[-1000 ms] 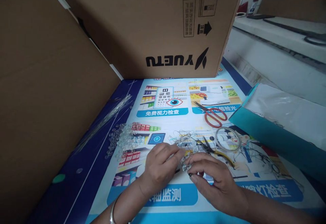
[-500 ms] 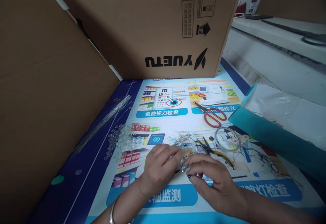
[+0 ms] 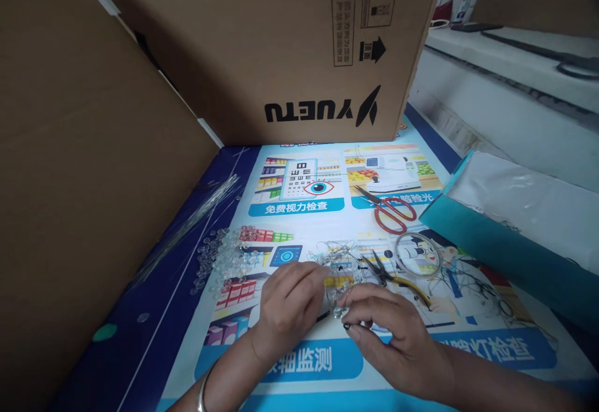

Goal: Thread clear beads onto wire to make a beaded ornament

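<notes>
My right hand (image 3: 397, 337) pinches a small cluster of clear beads (image 3: 340, 312) on fine wire between thumb and fingers; a dark bit shows at the thumb tip. To its left, my left hand (image 3: 292, 299) is closed, thumb and fingertips together. Whatever is between those fingertips is too fine to make out. Thin wire curves in the gap between the hands. Just beyond them lies a tangle of silvery wire pieces (image 3: 334, 255). Yellow-handled pliers (image 3: 386, 274) rest beside the tangle, jaws apart, close to my right fingers.
Loose clear beads (image 3: 229, 259) and a bundle of straight wires (image 3: 191, 221) lie on the left. Red-handled scissors (image 3: 390, 209), a wire coil (image 3: 418, 255) and dark wire pieces (image 3: 482, 293) lie on the right, beside a teal box (image 3: 505, 262). Cardboard (image 3: 262, 44) walls off the back and left.
My left hand has shifted slightly left, away from the beads, widening the gap between the hands. My right hand stays almost in place with the bead cluster.
</notes>
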A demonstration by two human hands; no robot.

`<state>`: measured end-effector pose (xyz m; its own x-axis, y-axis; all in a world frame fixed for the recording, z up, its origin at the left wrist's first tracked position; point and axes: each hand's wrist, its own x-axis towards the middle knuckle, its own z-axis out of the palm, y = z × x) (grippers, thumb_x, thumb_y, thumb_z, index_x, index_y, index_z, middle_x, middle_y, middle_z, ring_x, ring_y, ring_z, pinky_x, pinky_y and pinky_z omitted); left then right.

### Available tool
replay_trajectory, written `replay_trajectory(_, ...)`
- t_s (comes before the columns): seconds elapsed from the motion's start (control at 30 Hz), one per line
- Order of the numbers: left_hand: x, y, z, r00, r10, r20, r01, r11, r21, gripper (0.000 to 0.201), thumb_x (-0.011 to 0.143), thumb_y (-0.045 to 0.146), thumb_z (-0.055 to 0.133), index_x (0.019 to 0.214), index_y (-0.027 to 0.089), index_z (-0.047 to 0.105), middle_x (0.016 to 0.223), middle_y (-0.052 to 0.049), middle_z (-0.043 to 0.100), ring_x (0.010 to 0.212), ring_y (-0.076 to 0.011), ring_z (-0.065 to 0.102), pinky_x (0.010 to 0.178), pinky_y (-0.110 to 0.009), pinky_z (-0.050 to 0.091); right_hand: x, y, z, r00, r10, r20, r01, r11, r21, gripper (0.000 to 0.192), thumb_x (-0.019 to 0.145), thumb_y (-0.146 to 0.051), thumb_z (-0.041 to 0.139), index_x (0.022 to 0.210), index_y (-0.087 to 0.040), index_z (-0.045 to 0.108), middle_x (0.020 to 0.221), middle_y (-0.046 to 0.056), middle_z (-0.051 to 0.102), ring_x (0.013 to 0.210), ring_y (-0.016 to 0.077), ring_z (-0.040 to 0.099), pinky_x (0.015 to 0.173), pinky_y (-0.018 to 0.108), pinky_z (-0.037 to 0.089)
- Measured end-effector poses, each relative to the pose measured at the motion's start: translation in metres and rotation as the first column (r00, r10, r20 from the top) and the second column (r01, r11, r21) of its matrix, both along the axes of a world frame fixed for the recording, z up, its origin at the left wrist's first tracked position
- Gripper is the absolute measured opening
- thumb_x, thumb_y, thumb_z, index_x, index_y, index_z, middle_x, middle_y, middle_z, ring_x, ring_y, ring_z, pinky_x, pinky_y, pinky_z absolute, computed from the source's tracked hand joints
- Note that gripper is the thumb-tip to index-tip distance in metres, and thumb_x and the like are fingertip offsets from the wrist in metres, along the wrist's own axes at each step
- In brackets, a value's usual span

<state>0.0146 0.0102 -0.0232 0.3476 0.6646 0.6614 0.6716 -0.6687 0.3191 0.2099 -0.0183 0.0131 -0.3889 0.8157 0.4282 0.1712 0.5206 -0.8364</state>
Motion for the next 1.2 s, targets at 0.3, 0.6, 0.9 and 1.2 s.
replay_trajectory(0.3,-0.001,0.0,0.01,0.999,0.034,0.04,-0.031,0.997,-0.065,0.03,0.073,0.004,0.056,0.099,0.018,0.059,0.088,-0.006,0.066,0.083,-0.0169,0.061,0.072,-0.029,0.05,-0.001,0.001,-0.001,1.0,0.01,0.008,-0.01,1.0,-0.001,0.016,0.077,-0.007,0.054,0.088,-0.016,0.06,0.092,0.009,0.062,0.09,0.0164,0.059,0.079,0.027,0.049)
replay_trajectory(0.6,0.001,0.001,0.036,0.982,0.091,0.164,-0.046,0.964,-0.262,0.02,0.076,0.008,0.054,0.093,0.018,0.061,0.079,-0.003,0.062,0.062,-0.0096,0.054,0.058,-0.022,0.045,0.004,0.004,0.009,0.999,0.022,-0.023,-0.023,1.0,-0.016,0.019,0.076,-0.005,0.054,0.091,-0.016,0.06,0.087,0.008,0.061,0.087,0.0167,0.059,0.076,0.027,0.049)
replay_trajectory(0.9,-0.003,-0.001,0.045,0.926,0.269,0.264,-0.037,0.762,-0.647,0.014,0.078,0.022,0.055,0.091,0.018,0.059,0.068,0.001,0.059,0.054,-0.0079,0.05,0.049,-0.019,0.043,0.009,0.005,0.03,0.995,0.008,-0.101,-0.028,0.979,-0.2,0.016,0.078,-0.007,0.055,0.086,-0.019,0.061,0.083,0.005,0.062,0.08,0.0166,0.06,0.071,0.028,0.051)
replay_trajectory(1.2,-0.004,0.002,0.038,0.897,0.275,0.345,0.087,0.656,-0.75,0.009,0.079,0.026,0.056,0.08,0.017,0.059,0.066,0.001,0.057,0.057,-0.0087,0.049,0.05,-0.019,0.041,0.013,0.011,0.031,0.972,0.025,-0.232,-0.114,0.92,-0.375,0.013,0.08,-0.011,0.055,0.083,-0.022,0.061,0.083,0.003,0.062,0.083,0.016,0.059,0.072,0.027,0.05)
